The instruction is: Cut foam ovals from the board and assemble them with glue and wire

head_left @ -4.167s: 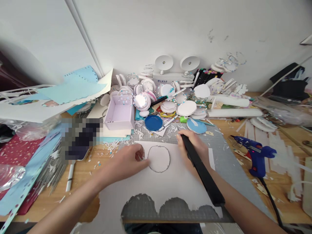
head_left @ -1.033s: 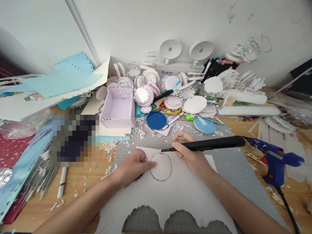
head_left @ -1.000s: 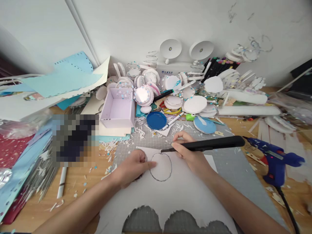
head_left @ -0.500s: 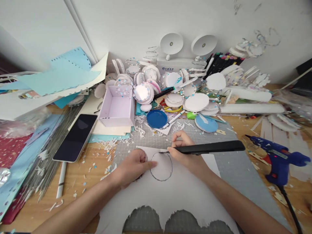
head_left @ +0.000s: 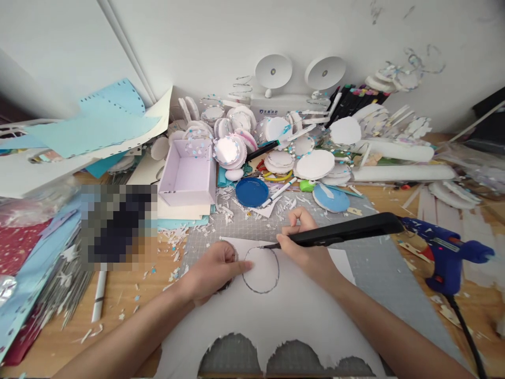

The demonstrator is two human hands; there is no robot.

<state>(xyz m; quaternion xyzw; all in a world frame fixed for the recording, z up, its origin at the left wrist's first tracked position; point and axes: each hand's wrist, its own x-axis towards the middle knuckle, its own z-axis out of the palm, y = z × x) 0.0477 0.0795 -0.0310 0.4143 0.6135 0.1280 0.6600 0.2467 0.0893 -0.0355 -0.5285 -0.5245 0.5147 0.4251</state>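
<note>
A white sheet (head_left: 252, 316) with ragged rounded cutouts along its near edge lies in front of me. Near its far edge runs a dark, slightly jagged circle line (head_left: 278, 273). My left hand (head_left: 215, 268) grips the sheet's left side, thumb on top just inside the circle and the other fingers curled at the edge, partly hidden. In my right hand (head_left: 303, 245) is a long black pen-shaped tool (head_left: 347, 229), held between thumb and fingers. Its thin tip meets the top of the circle line; whether it draws or cuts I cannot tell.
Under the sheet is a grey cutting mat (head_left: 386, 273). A blue glue gun (head_left: 445, 252) lies right, close to the tool's rear end. Behind are a lilac box (head_left: 187, 197), a blue lid (head_left: 252, 192) and piled white discs (head_left: 315, 165). Scraps litter the surface.
The black tool's rear end has swung up and slightly away from me, with my right hand turning along. Its tip stays near the circle's top. My left hand holds its place.
</note>
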